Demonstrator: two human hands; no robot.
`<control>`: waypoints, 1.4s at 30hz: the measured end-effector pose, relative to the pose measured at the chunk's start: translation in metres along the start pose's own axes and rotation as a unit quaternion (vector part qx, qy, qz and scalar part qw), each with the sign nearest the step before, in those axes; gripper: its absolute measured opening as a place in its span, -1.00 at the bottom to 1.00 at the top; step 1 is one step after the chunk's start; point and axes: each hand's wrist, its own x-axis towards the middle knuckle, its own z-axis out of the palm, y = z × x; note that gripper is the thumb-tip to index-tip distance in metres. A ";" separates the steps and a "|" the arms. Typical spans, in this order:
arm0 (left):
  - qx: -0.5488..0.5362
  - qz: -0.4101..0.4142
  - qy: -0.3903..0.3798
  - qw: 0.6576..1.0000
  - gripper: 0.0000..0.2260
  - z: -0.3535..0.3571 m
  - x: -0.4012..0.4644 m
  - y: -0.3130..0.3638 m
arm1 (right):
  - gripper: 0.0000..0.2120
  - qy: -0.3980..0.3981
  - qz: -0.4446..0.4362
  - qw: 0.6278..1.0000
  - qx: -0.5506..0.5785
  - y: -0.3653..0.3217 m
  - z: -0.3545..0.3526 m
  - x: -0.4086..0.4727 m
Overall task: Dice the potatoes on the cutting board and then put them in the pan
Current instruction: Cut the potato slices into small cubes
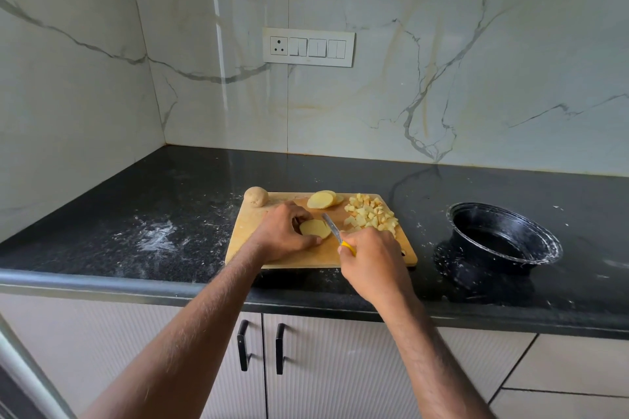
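Observation:
A wooden cutting board [252, 241] lies on the black counter. My left hand [282, 231] holds a flat potato slice [315, 229] down on the board with curled fingers. My right hand [371, 262] grips a yellow-handled knife [332, 227], its blade lying just right of that slice. More potato slices [321, 199] are stacked at the board's far edge. A pile of diced potato [371, 214] covers the far right of the board. A whole unpeeled potato [256, 196] sits at the board's far left corner. The black pan [503, 238] stands to the right of the board.
The black counter [153, 214] carries white scraps and smears left of the board and around the pan. A marble wall with a switch panel [308, 47] rises behind. Cabinet doors with black handles [243, 345] sit below the counter edge.

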 end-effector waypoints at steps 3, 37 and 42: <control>-0.008 0.007 0.008 1.000 -0.43 0.000 0.000 0.000 | -0.75 -0.001 -0.015 1.000 -0.004 -0.004 0.008 -0.001; 0.015 -0.009 0.011 1.000 -0.48 0.001 0.000 0.006 | -0.78 -0.048 -0.053 0.997 0.011 0.006 0.015 -0.002; 0.009 -0.004 0.013 1.000 -0.51 -0.001 -0.002 0.011 | -0.75 -0.064 -0.059 0.996 0.010 0.015 0.004 -0.005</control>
